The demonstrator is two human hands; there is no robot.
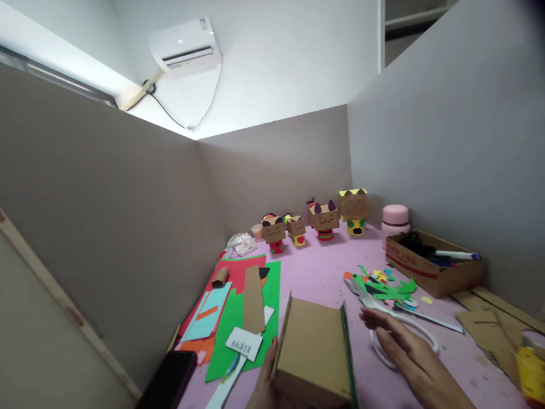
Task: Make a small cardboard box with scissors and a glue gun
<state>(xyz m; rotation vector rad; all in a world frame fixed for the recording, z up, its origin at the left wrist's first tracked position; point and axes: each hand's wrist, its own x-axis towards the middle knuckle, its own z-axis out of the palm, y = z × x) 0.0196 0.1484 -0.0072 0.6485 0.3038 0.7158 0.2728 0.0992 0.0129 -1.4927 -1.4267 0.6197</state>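
At the bottom middle, my left hand [267, 372] grips a small brown cardboard box [315, 346] by its left side and underneath. Dark green edges stick up along both sides of the box. My right hand [406, 355] is off to the box's right, fingers stretched out and holding nothing. Beneath and beyond it lie scissors [426, 335] with white handles, their blades pointing to the far left. I cannot tell whether this hand touches them.
Coloured paper scraps [385, 287] lie past the scissors. Several cardboard-headed figures [326, 218] stand at the back. On the right are a cardboard tray [430, 278] with pens and a pink flask [395, 221]. Green paper [272, 284], a cardboard strip [253, 301] and a phone [170, 378] lie left.
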